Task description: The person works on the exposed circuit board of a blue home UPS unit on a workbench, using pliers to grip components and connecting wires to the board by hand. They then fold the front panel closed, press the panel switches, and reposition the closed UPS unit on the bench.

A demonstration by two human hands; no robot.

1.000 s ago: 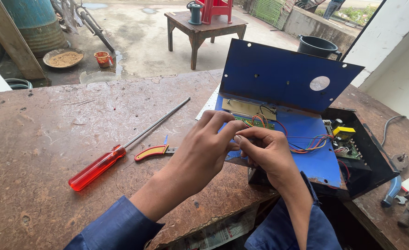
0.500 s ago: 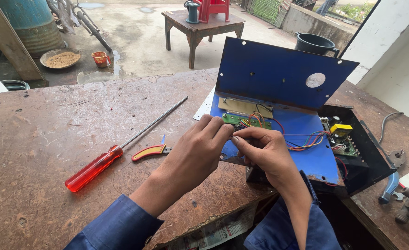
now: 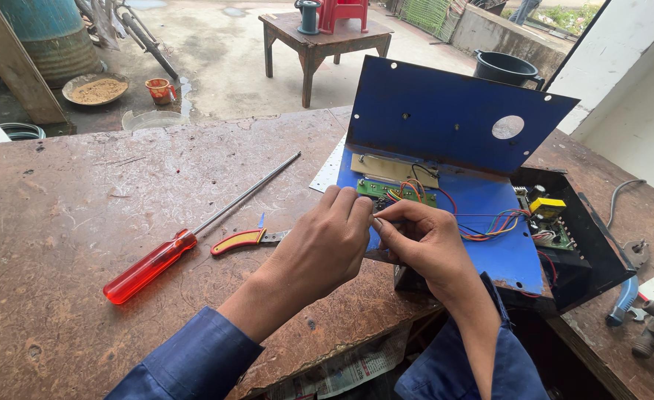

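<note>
Workbench (image 3: 60, 222): both hands pinched at green circuit board (image 3: 397, 191).

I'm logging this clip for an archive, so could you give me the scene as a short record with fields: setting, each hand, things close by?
Setting: worn brown workbench outdoors, concrete yard behind
Left hand: fingers pinched together against the right hand, at the edge of the blue panel
Right hand: fingertips meet the left hand's; what they pinch is hidden
Near hands: green circuit board with coloured wires
Left of hands: red-handled screwdriver, small yellow-and-red-handled tool
Right: black case with electronics
</note>
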